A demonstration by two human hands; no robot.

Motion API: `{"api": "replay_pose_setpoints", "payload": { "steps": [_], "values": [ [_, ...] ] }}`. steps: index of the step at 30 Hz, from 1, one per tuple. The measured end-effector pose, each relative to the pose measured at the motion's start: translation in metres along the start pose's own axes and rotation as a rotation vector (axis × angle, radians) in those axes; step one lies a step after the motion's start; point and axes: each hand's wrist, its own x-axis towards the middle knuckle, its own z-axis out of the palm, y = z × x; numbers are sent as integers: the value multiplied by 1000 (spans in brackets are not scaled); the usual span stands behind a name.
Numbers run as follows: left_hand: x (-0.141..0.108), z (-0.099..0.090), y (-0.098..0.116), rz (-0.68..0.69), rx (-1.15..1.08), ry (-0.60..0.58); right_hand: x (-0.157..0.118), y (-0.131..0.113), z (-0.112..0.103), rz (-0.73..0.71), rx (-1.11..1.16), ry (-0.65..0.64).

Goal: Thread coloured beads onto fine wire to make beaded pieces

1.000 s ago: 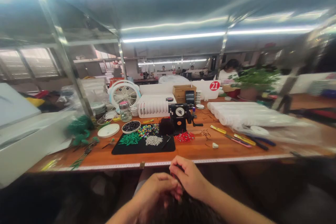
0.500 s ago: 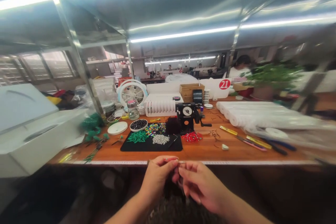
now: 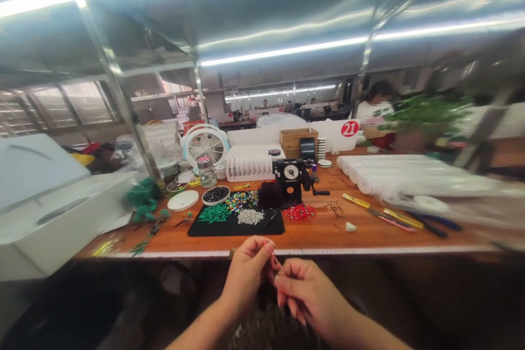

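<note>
My left hand (image 3: 248, 273) and my right hand (image 3: 307, 296) are held together just below the table's front edge. Their fingertips pinch a thin dark strand (image 3: 274, 265), too fine to tell its material. Below them, a dark beaded mass (image 3: 274, 328) lies in my lap, blurred and partly hidden by my hands. Nearest my hands on the wooden table (image 3: 348, 235) is a black mat (image 3: 217, 231). It holds a bowl of black beads (image 3: 215, 194), with green (image 3: 213, 213), silver (image 3: 250, 216) and mixed-colour beads (image 3: 241, 201) in heaps.
A black hand-cranked machine with a dial (image 3: 291, 178) stands behind the mat, beside red beads (image 3: 299, 212). Long white plastic-wrapped rolls (image 3: 402, 172) and several pens (image 3: 381, 210) lie to the right. A white fan (image 3: 205, 145) stands at the back left.
My hands have drawn apart from their overlapped position, and the left fingertips now point up at the strand. The view has swung slightly, shifting the table to the right.
</note>
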Motion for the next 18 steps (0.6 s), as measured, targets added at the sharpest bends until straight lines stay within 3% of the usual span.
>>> {"api": "replay_pose_setpoints", "payload": {
  "steps": [6,13,16,18],
  "values": [
    [-2,-15,17,-141,-63,-217,-7,-16,-13,-72,-266,66],
    [0,-14,27,3,656,-238,-12,-27,-17,-154,-507,119],
    [-1,-10,34,91,743,-281,-13,-29,-18,-158,-561,107],
    [-2,-9,36,71,722,-299,-14,-32,-19,-138,-615,62]
  ]
}}
